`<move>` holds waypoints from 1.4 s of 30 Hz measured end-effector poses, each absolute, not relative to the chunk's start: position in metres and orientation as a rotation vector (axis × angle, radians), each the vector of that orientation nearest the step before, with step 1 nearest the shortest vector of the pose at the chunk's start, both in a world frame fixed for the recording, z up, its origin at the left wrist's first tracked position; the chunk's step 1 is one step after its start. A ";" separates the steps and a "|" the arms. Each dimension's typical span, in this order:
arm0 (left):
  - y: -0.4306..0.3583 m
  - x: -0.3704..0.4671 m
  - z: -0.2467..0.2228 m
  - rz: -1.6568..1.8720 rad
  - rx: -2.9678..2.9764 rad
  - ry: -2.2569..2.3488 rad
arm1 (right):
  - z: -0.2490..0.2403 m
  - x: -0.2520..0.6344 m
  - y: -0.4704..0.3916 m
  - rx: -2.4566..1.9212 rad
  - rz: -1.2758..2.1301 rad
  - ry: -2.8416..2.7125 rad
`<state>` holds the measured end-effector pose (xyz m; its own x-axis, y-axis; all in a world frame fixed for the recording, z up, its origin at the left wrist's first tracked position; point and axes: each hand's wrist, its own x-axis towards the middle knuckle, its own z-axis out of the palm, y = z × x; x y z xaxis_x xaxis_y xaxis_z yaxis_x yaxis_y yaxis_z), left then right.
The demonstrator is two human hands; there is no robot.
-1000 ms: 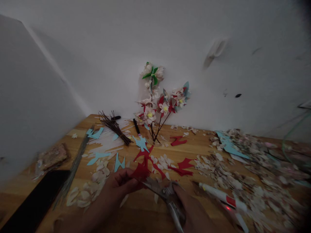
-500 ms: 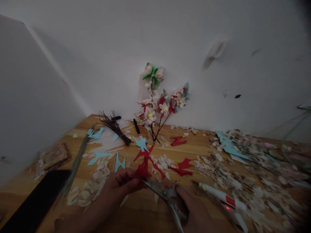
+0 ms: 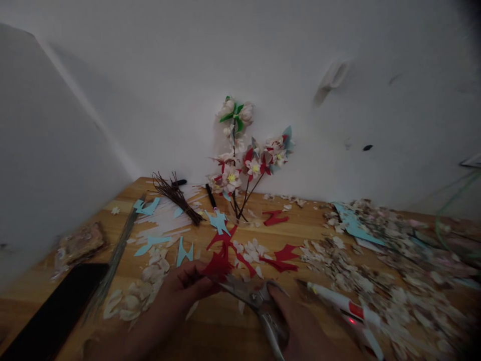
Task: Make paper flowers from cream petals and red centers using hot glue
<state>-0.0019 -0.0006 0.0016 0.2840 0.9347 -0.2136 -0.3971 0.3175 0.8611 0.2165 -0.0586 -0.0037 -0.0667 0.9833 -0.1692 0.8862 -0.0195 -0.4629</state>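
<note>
My left hand (image 3: 191, 285) pinches a piece of red paper (image 3: 217, 265) by its near edge. A pair of metal scissors (image 3: 256, 299) is gripped in my right hand (image 3: 296, 321), fingers in the handle loops. The blade tips reach the near side of the red paper, just right of my left fingertips. Dim light and blur hide exactly how the blades meet the paper. More red cutouts (image 3: 287, 252) lie beyond, among pale petals (image 3: 252, 249). A light blue cutout (image 3: 218, 220) is above the red pieces.
Artificial flower branches (image 3: 235, 175) lean against the wall. Behind to the left lie brown stems (image 3: 180, 198) and white sticks (image 3: 161, 228). A black phone-like slab (image 3: 56, 311) is at the left edge, a white glue gun (image 3: 338, 301) on the right beside heaped petals (image 3: 361, 281).
Both hands stay in nearly the same place. The scissors and the red paper have shifted only slightly, and the view has moved a little.
</note>
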 end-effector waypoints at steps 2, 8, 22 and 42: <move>-0.001 -0.001 0.002 1.029 0.781 0.824 | -0.004 0.216 -0.057 -1.935 0.730 -2.029; 0.000 -0.001 0.004 1.010 0.757 0.827 | -0.008 0.216 -0.060 -1.947 0.697 -1.974; 0.002 -0.003 0.001 1.016 0.764 0.818 | -0.013 0.219 -0.060 -1.985 0.652 -2.054; 0.000 0.000 0.007 1.010 0.755 0.819 | -0.007 0.218 -0.060 -1.992 0.694 -2.024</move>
